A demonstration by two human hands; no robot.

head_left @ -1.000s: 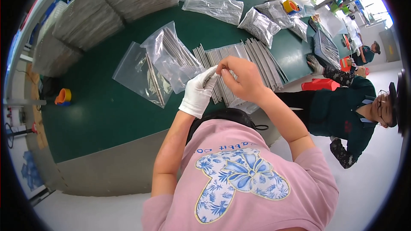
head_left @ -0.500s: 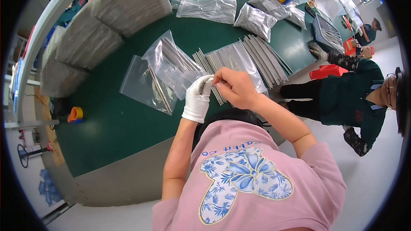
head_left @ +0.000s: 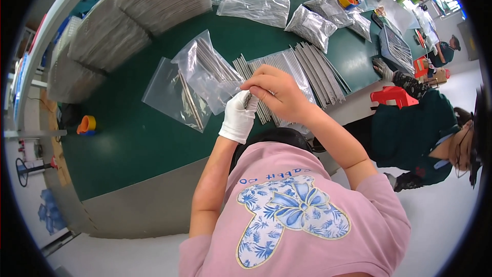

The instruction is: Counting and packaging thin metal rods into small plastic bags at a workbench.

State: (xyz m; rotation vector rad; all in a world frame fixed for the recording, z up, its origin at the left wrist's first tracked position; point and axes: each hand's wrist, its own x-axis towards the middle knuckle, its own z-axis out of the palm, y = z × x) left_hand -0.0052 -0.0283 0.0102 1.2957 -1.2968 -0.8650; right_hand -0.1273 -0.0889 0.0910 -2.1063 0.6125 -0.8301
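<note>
My left hand (head_left: 238, 120), in a white glove, is curled round a cluster of small grey metal pieces (head_left: 248, 100) whose kind I cannot make out. Bare and bent over it, my right hand (head_left: 279, 91) has its fingertips together at the glove's fingers; anything pinched there is hidden. Beyond both hands lies a clear plastic bag (head_left: 197, 69) with several thin metal rods inside. Left of it is a flatter clear bag (head_left: 165, 90) holding a few rods. Under and past my right hand, grey metal rods (head_left: 315, 72) lie side by side, some under clear plastic.
Tall wrapped stacks (head_left: 159, 0) line the left back. Yellow tape rolls sit at the left (head_left: 87, 124) and far right (head_left: 347, 0). Filled silver bags (head_left: 311, 26) and empty clear bags (head_left: 253, 7) lie at the back. A co-worker (head_left: 415, 133) stands right, gloved hand beside a blue tray (head_left: 395, 48).
My right hand has shifted slightly left and up, closer over the gloved hand. The co-worker has leaned lower, and the view has tilted a little.
</note>
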